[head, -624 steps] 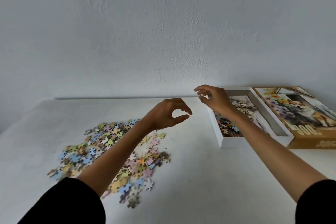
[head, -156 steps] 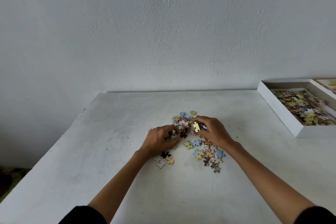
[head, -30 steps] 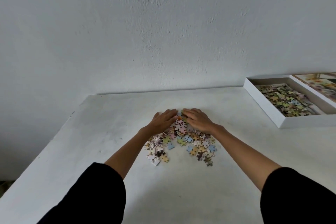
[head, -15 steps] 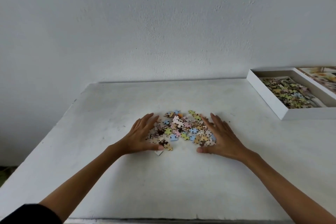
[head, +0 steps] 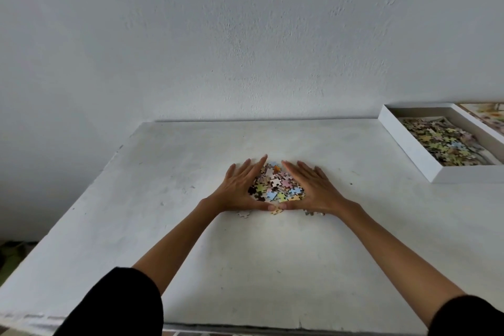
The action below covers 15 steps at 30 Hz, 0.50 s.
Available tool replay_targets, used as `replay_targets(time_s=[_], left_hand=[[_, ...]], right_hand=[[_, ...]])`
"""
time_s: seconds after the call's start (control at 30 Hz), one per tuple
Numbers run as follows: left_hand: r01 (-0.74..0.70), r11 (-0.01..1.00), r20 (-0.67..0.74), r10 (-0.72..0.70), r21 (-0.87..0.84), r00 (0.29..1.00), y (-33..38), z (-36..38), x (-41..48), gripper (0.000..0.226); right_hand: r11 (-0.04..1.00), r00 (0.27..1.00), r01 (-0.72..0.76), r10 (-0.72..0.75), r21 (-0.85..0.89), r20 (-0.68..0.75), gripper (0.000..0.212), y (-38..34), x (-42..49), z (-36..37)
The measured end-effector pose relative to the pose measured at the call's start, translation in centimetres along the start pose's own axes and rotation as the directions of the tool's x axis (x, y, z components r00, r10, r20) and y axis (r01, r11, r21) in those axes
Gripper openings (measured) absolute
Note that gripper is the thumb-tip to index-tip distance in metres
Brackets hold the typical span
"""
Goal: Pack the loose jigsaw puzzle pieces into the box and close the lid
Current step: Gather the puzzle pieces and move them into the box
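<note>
Step in hand: the person is herding the last loose jigsaw pieces (head: 276, 185) into one tight heap near the middle of the white table (head: 177, 161), judging by how both palms are walling it in.
Left hand (head: 240, 188): it is lying flat and open on the left flank of the heap, fingers together and slanting toward the far edge, gripping nothing.
Right hand (head: 313, 188): it is mirroring the left, spread open on the right flank, thumb tip almost meeting the other thumb at the near side of the heap.
Strays: a few pieces are sitting just outside the palms toward the near edge, one pale piece (head: 243, 214) by the left wrist.
Box (head: 409, 144): it is resting at the far right corner, well apart from the heap, already holding many pieces.
Lid (head: 488, 117): it is lying just beyond the box, printed side up.
Next move: probably cupping and lifting the heap, carrying it right without spilling, then fetching the strays.
</note>
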<state>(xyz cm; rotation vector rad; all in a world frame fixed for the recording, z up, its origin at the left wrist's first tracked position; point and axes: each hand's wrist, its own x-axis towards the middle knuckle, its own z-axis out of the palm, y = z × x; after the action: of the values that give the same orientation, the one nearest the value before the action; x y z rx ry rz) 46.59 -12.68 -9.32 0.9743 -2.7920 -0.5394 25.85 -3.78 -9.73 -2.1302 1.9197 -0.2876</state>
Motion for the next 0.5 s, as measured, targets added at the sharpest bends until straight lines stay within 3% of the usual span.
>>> replay_targets(time_s=[0.23, 0.37, 0.5], left_hand=[[-0.047, 0.998, -0.175, 0.053, 0.037, 0.983, -0.16, 0.19, -0.13, 0.091], [-0.099, 0.995, -0.207, 0.098, 0.006, 0.973, 0.10, 0.24, -0.37, 0.054], [-0.119, 0.992, -0.225, 0.124, 0.039, 0.966, 0.66, 0.07, -0.46, 0.041]], right_hand=[[0.999, 0.984, 0.024, -0.030, -0.038, -0.174, 0.100, 0.11, -0.03, 0.35], [0.997, 0.963, 0.069, -0.062, 0.017, -0.263, 0.063, -0.19, -0.08, 0.47], [0.989, 0.926, 0.133, -0.103, 0.060, -0.363, 0.033, -0.42, -0.40, 0.39]])
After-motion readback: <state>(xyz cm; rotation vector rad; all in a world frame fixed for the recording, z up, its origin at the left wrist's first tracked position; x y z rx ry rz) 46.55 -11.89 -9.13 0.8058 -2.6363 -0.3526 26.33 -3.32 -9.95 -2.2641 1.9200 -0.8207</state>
